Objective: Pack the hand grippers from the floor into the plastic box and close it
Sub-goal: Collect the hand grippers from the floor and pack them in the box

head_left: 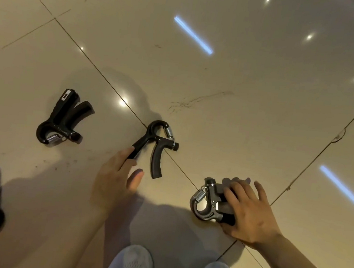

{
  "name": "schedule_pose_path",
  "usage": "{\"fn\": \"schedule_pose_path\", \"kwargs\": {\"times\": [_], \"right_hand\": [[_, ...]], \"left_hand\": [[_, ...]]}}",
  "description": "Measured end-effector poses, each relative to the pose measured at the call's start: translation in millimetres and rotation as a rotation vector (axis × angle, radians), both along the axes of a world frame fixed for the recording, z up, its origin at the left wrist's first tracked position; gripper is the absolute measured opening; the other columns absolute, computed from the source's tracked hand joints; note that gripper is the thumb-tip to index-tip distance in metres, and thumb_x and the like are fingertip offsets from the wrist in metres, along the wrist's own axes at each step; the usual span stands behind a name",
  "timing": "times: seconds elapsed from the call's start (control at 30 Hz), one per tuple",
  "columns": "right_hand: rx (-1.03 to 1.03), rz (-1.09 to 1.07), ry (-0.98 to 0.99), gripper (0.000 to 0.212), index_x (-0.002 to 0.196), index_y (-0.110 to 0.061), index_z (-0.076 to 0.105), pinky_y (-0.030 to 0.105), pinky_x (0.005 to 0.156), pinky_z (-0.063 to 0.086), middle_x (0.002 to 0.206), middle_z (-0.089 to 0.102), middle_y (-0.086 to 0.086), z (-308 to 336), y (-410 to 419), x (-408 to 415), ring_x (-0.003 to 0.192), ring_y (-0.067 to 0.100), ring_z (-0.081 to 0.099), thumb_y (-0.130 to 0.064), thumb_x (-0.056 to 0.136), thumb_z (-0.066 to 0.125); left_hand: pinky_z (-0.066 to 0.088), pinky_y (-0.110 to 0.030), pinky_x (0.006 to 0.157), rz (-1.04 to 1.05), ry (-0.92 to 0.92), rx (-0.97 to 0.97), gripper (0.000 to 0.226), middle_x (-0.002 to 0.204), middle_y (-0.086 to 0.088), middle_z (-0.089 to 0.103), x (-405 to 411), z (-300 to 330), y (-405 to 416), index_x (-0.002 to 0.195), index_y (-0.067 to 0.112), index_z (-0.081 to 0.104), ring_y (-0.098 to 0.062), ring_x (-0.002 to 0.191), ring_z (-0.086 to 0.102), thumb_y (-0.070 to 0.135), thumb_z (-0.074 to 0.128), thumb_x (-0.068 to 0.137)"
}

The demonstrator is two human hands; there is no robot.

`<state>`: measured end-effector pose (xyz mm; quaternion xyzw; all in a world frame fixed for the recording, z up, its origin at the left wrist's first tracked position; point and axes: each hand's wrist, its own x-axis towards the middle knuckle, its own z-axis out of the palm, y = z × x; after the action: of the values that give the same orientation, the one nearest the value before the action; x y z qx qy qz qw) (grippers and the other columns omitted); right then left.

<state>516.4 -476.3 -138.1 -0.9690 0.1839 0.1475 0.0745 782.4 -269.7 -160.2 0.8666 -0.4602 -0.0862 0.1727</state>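
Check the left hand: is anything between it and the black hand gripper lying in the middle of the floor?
Nothing visible. The left hand already touches one handle of the middle black hand gripper with its fingertips, with only bare floor around. The plastic box is not in view, so that path cannot be judged.

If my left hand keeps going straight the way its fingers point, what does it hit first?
The left hand would meet the black hand gripper in the middle. Its fingertips already seem to reach that gripper's nearer handle, though actual contact is hard to judge from this view.
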Motion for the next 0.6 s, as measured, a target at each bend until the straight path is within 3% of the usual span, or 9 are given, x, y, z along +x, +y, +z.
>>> {"fn": "schedule_pose_path", "kwargs": {"times": [0.1,0.23,0.37,0.6], "right_hand": [[0.011,-0.014,-0.018,0.081,0.118,-0.018,0.049,0.056,0.093,0.037,0.111,0.058,0.008,0,4,-4,0.113,0.032,0.052,-0.059,0.049,0.065],[0.044,-0.007,0.035,0.083,0.132,-0.018,0.047,0.053,0.100,0.032,0.128,0.052,0.008,-1,4,-11,0.124,0.031,0.042,-0.061,0.062,0.051],[0.061,-0.014,0.023,0.091,0.138,-0.017,0.044,0.056,0.099,0.036,0.137,0.047,0.008,1,3,-17,0.130,0.028,0.034,-0.055,0.059,0.067],[-0.021,0.035,-0.095,0.088,0.126,-0.018,0.048,0.051,0.098,0.025,0.110,0.058,0.006,2,6,-21,0.109,0.030,0.052,-0.048,0.048,0.076]], "left_hand": [[0.048,-0.047,0.082,0.073,-0.022,0.017,0.063,0.127,-0.024,0.048,-16,1,-14,0.116,0.011,0.053,-0.038,0.109,0.052,0.057,0.061,0.074],[0.035,-0.053,0.093,0.122,-0.070,0.293,0.094,0.137,-0.020,0.044,-26,-2,-42,0.135,0.022,0.044,-0.039,0.124,0.043,0.078,0.055,0.061],[0.038,-0.049,0.088,0.124,-0.041,0.254,0.091,0.135,-0.019,0.044,-20,-8,-46,0.134,0.026,0.038,-0.037,0.116,0.046,0.070,0.052,0.056],[0.038,-0.044,0.080,-0.078,-0.081,0.142,0.088,0.130,-0.012,0.048,-25,20,-24,0.129,0.026,0.042,-0.034,0.103,0.054,0.057,0.057,0.048]]}}
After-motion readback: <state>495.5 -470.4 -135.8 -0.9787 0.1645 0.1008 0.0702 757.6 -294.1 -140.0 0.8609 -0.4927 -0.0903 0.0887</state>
